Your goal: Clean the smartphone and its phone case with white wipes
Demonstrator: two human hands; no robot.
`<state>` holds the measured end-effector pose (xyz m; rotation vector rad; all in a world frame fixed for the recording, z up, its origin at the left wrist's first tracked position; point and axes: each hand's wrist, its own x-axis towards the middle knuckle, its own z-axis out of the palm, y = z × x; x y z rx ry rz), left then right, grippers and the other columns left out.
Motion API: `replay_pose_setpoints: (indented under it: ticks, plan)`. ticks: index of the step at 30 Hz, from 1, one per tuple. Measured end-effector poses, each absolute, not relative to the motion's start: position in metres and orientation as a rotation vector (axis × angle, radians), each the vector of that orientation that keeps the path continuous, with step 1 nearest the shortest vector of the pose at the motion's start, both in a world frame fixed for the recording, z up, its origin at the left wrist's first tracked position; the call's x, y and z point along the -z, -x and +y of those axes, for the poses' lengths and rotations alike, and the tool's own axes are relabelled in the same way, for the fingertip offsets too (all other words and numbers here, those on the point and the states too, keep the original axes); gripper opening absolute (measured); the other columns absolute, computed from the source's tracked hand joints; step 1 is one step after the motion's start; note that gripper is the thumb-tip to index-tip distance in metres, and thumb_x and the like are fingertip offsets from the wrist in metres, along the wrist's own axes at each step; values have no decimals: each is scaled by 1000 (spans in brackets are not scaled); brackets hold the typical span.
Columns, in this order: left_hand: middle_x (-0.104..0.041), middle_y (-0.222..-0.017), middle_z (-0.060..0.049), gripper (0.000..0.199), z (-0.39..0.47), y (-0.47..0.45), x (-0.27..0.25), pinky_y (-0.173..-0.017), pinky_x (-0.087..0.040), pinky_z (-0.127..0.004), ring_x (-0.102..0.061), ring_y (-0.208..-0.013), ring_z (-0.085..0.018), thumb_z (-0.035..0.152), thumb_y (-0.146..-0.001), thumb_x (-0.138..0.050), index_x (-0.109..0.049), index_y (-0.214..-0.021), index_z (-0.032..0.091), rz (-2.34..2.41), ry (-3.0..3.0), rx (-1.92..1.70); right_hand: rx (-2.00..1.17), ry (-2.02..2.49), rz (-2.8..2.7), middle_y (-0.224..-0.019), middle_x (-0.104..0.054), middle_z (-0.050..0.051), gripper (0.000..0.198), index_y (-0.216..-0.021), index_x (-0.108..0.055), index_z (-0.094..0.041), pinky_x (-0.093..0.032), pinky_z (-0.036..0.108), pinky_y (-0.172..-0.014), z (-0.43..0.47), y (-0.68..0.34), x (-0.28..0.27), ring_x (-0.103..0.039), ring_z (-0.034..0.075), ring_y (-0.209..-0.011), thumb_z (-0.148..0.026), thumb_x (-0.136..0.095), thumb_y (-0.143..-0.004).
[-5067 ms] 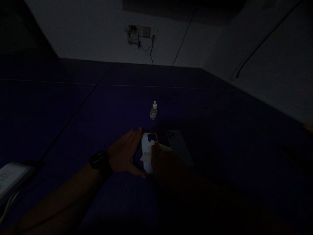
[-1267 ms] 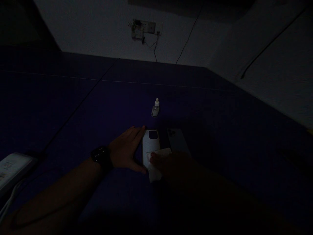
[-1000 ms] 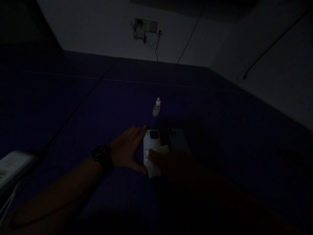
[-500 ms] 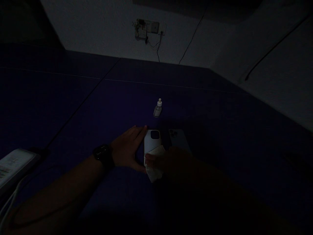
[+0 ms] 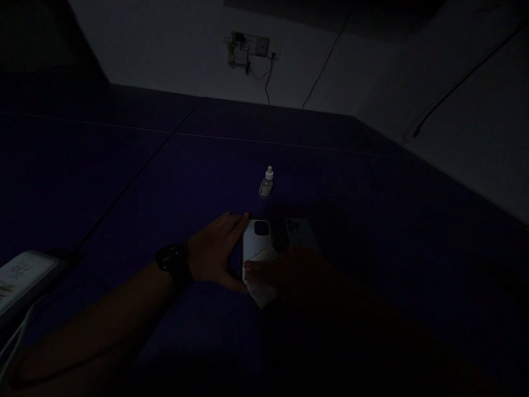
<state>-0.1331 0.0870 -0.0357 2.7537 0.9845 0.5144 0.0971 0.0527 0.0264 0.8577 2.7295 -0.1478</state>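
Observation:
A pale phone case (image 5: pixel 257 242) with a dark camera opening lies on the blue tabletop. My left hand (image 5: pixel 215 251), a black watch on its wrist, steadies the case from the left, fingertips at its upper corner and thumb at its lower end. My right hand (image 5: pixel 285 270) is closed on a white wipe (image 5: pixel 262 291) and presses it on the case's lower part. Beside it on the right lies a phone (image 5: pixel 301 231) with several camera lenses, partly covered by my right hand. Deep shadow hides much of my right hand.
A small dropper bottle (image 5: pixel 266 184) with a white cap stands beyond the case. At the left edge lies a white power strip (image 5: pixel 27 278) with cables. Wall sockets (image 5: pixel 250 47) with a little plant and cords are at the back. A dark seam runs across the tabletop.
The scene has dimmed slightly. My right hand and the wipe have shifted very little on the case; my left hand keeps its place.

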Motion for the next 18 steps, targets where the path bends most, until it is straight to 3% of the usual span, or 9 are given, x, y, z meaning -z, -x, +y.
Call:
replay_pose_setpoints:
  ticks: [3, 8, 13, 18]
  plan:
    - [-39, -150, -29, 138, 87, 134, 37, -112, -31, -64, -42, -136, -48, 88, -59, -64, -4, -157, 12, 978, -2750, -545, 62, -1006, 2697, -118, -73, 13, 48, -143, -50, -22, -54, 36, -65, 54, -97, -26, -74, 25, -79, -23, -53, -95]
    - [-39, -151, -28, 135, 88, 134, 38, -113, -31, -63, -43, -136, -46, 89, -61, -61, -3, -157, 13, 948, -2742, -592, 128, -794, 2732, -99, -78, 8, 44, -136, -58, -28, -51, 31, -61, 50, -99, -29, -73, 23, -73, -29, -60, -91]
    - [-38, -150, -31, 139, 88, 134, 36, -111, -33, -64, -42, -136, -48, 89, -59, -63, -2, -157, 11, 979, -2758, -537, 72, -951, 2748, -117, -73, 12, 46, -139, -55, -22, -50, 31, -60, 50, -98, -27, -73, 22, -78, -22, -54, -93]
    - [-37, -152, -29, 139, 87, 134, 37, -112, -33, -64, -41, -137, -48, 87, -58, -65, -2, -157, 12, 981, -2737, -562, 243, -960, 2767, -91, -78, 4, 36, -124, -68, -30, -45, 28, -58, 48, -103, -28, -71, 21, -72, -29, -62, -89]
